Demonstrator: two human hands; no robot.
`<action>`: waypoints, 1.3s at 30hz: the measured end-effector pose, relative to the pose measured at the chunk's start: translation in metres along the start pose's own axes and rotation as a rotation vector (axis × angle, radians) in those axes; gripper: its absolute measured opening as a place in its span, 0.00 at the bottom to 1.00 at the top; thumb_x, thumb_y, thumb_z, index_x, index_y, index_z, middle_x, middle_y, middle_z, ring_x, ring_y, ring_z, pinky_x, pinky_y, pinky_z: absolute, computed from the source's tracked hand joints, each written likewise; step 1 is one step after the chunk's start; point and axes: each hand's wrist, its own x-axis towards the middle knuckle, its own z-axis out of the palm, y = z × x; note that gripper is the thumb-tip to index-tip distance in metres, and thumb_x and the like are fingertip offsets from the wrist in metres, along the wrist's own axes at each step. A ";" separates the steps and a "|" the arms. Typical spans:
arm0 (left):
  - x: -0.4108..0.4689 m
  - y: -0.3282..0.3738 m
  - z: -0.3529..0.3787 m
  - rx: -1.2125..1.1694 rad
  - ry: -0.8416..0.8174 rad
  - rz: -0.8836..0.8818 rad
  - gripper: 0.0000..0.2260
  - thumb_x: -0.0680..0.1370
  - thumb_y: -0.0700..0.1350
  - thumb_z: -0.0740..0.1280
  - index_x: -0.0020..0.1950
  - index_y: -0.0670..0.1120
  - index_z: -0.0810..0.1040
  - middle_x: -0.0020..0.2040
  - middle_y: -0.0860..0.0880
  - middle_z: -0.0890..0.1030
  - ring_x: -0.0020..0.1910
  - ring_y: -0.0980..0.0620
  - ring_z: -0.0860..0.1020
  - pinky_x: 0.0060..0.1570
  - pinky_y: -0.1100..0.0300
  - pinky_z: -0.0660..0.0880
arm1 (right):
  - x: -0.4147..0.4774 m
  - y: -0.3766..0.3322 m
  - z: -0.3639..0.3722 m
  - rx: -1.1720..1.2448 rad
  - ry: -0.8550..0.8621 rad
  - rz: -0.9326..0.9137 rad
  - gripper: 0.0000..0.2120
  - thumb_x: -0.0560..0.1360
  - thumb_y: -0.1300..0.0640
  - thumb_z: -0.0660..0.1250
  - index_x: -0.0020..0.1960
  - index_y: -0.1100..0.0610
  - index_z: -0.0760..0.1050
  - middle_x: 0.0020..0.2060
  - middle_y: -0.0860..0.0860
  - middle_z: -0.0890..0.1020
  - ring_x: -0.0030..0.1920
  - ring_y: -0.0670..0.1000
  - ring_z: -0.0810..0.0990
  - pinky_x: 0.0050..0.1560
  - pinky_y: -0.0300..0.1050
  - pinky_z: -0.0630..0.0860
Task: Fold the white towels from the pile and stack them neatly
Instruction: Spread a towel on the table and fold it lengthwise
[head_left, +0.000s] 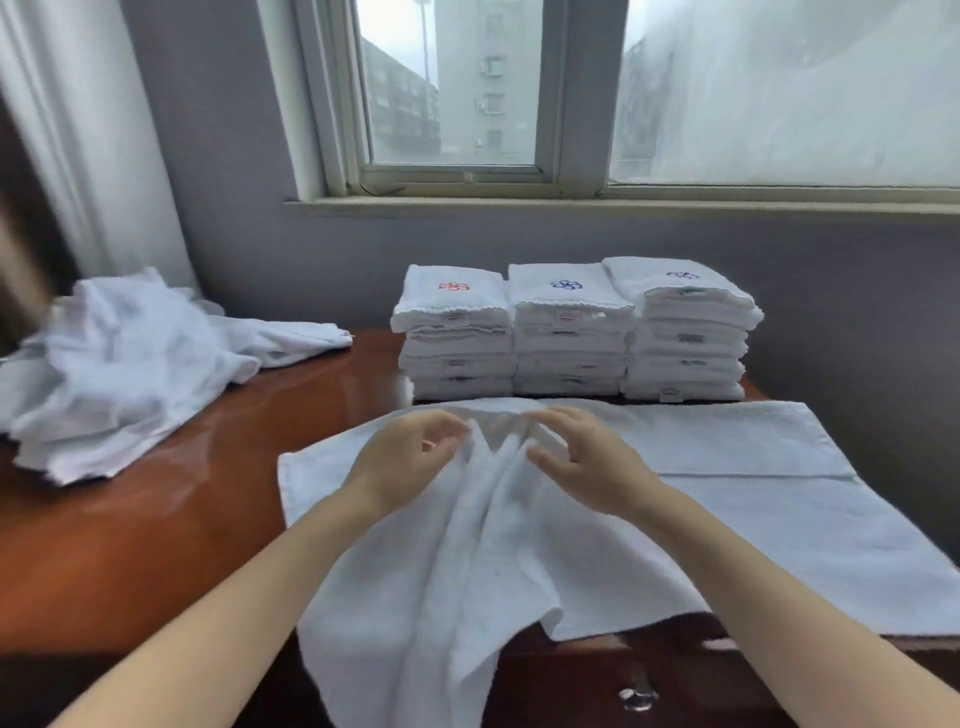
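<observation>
From the head camera, you had a white towel (701, 499) spread across the near right part of the wooden table (171, 519), its near edge hanging over the table's front. Your left hand (402, 462) and right hand (587, 462) were close together over its bunched middle near the far edge. On each hand the fingers were curled with thumb and fingertips apart. Both were at the raised folds, though you could not tell whether they were actually gripping the cloth. Just beyond the towel stood three stacks of folded towels (569, 332) side by side, the left one topped with a red emblem, the other two with blue ones. The unfolded pile (119, 374) lay at the far left of the table, well apart from the stacks, under the window (452, 88).
</observation>
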 end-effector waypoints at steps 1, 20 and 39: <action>-0.008 -0.010 -0.013 0.011 0.033 -0.041 0.10 0.78 0.42 0.68 0.48 0.59 0.81 0.47 0.60 0.84 0.48 0.62 0.80 0.51 0.61 0.76 | 0.010 -0.016 0.009 0.007 -0.017 -0.038 0.19 0.78 0.52 0.66 0.68 0.51 0.74 0.64 0.48 0.77 0.65 0.48 0.72 0.56 0.32 0.62; -0.060 -0.081 -0.106 0.453 -0.171 -0.677 0.08 0.70 0.61 0.72 0.42 0.59 0.80 0.62 0.50 0.72 0.64 0.48 0.69 0.64 0.55 0.67 | 0.122 -0.154 0.123 -0.168 -0.471 -0.164 0.08 0.74 0.51 0.69 0.53 0.49 0.80 0.53 0.48 0.79 0.48 0.51 0.78 0.41 0.43 0.73; 0.006 -0.100 -0.170 0.670 0.321 -0.395 0.11 0.80 0.45 0.60 0.63 0.47 0.67 0.50 0.46 0.82 0.46 0.42 0.79 0.39 0.52 0.72 | 0.148 -0.150 0.120 0.163 0.023 -0.221 0.17 0.73 0.61 0.65 0.60 0.48 0.77 0.51 0.42 0.77 0.52 0.43 0.76 0.51 0.40 0.72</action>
